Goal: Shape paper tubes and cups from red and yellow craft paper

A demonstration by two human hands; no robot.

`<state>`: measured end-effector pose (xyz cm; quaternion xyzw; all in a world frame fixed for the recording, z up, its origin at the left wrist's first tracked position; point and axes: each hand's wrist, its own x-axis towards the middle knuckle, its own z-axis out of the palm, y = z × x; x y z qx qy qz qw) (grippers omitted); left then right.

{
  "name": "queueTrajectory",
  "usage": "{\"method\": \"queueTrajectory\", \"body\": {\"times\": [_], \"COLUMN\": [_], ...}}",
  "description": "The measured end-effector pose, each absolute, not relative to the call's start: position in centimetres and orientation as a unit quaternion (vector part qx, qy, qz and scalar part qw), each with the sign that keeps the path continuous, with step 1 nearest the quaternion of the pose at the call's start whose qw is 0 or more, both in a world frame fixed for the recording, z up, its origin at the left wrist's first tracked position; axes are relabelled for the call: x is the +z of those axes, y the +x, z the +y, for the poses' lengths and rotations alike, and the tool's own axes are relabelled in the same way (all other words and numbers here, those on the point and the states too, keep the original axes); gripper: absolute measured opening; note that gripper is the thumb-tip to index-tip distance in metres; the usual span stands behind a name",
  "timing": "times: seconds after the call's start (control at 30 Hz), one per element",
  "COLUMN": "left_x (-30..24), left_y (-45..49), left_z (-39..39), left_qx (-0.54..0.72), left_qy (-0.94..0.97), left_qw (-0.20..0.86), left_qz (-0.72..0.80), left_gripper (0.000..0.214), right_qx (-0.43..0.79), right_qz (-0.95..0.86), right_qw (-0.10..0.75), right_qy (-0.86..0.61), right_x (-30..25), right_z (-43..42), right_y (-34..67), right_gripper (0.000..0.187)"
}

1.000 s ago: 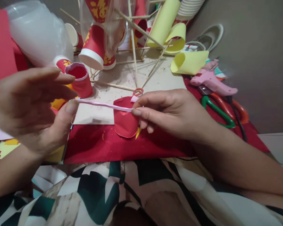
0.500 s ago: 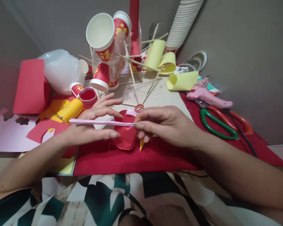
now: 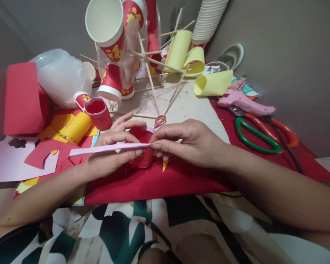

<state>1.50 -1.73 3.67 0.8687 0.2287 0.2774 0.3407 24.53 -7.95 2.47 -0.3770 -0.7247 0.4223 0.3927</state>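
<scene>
A small red paper cup shape [image 3: 143, 156] sits on a dark red sheet [image 3: 159, 179] at the table's near edge. My right hand [image 3: 187, 141] pinches one end of a long pink paper strip [image 3: 107, 148] against the cup's rim. The strip runs out to the left over my left hand [image 3: 114, 152], whose fingers and thumb close around the cup from the left. A yellow paper point [image 3: 164, 165] pokes out below my right hand. Small red scissors [image 3: 160, 120] lie just behind the cup.
Behind stand red-and-white paper cups [image 3: 110, 79] mounted on wooden skewers [image 3: 151, 84], a clear plastic bottle [image 3: 60, 77], yellow paper rolls [image 3: 213, 83] and a stack of white cups [image 3: 209, 18]. A pink glue gun [image 3: 243, 102] and green and orange scissors [image 3: 257, 135] lie right. Coloured paper scraps [image 3: 44, 146] lie left.
My left hand let go of the strip's far end, dropped and moved right to take hold of the red cup. My right hand kept its pinch. The view shifted upward.
</scene>
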Motion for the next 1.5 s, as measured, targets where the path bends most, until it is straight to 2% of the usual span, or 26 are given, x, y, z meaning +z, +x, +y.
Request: {"method": "queueTrajectory", "body": {"times": [0.17,0.33,0.53,0.77,0.93,1.1,1.23,1.5], "left_x": [2.5,1.9,1.6,0.4,0.1,0.0,0.0,0.2], "left_y": [1.6,1.5,1.2,1.2,0.8,0.8,0.7,0.4], "left_z": [-2.0,-2.4,-2.9,-3.0,-2.9,-2.9,-2.8,-2.7], "left_qx": [0.308,0.312,0.338,0.378,0.349,0.356,0.358,0.34], "left_qy": [0.868,0.865,0.857,0.892,0.915,0.909,0.898,0.905], "left_qw": [0.311,0.306,0.309,0.188,0.136,0.165,0.209,0.215], "left_qz": [0.235,0.245,0.234,0.162,0.15,0.141,0.148,0.141], "left_gripper": [0.008,0.009,0.01,0.009,0.004,0.01,0.01,0.01], "right_qx": [0.327,0.306,0.21,0.061,-0.018,0.002,0.04,0.042], "right_qz": [-0.785,-0.801,-0.819,-0.876,-0.895,-0.9,-0.898,-0.907], "right_qw": [0.361,0.349,0.387,0.367,0.327,0.3,0.31,0.276], "right_qy": [-0.382,-0.378,-0.369,-0.305,-0.304,-0.316,-0.309,-0.314], "right_x": [2.2,2.3,2.0,1.1,0.7,1.1,1.2,0.8], "right_z": [-7.7,-7.7,-8.0,-8.0,-8.0,-8.2,-8.3,-8.3], "right_y": [24.6,24.7,24.7,24.9,25.1,25.0,25.1,25.8], "right_gripper": [0.02,0.02,0.014,0.016,0.017,0.015,0.01,0.018]}}
